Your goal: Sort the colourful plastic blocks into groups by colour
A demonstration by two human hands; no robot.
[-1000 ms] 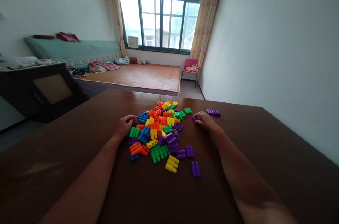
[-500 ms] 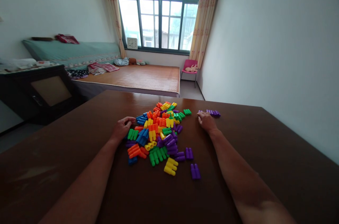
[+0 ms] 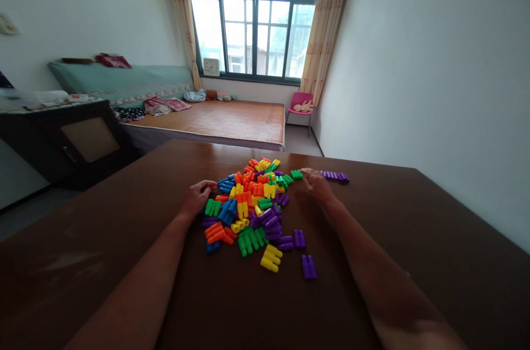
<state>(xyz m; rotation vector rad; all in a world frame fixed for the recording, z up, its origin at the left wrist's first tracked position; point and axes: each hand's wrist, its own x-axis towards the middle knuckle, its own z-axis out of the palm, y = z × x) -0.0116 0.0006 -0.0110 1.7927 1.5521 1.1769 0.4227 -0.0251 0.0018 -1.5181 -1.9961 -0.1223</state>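
Note:
A heap of orange, yellow, green, blue and purple plastic pieces (image 3: pixel 250 192) lies in the middle of the brown table (image 3: pixel 232 306). My left hand (image 3: pixel 199 196) rests at the heap's left edge by the blue pieces, its fingers curled; what they hold, if anything, is hidden. My right hand (image 3: pixel 317 184) is beyond the heap's right side, fingers apart and nothing seen in them, close to a green piece (image 3: pixel 296 174). Just right of that hand runs a row of purple pieces (image 3: pixel 335 176). Nearer me lie a yellow piece (image 3: pixel 271 258) and a purple piece (image 3: pixel 308 267).
Past the table's far edge is a low bed (image 3: pixel 240 121) with a mat and cloths. A dark cabinet (image 3: pixel 58 140) stands at the left, a pink chair (image 3: pixel 301 101) with a plush toy by the right wall. A clock (image 3: pixel 211 67) sits on the windowsill.
My right hand has moved left, from the purple row's near end toward the green piece. My left hand stays by the blue pieces. The view has shifted slightly.

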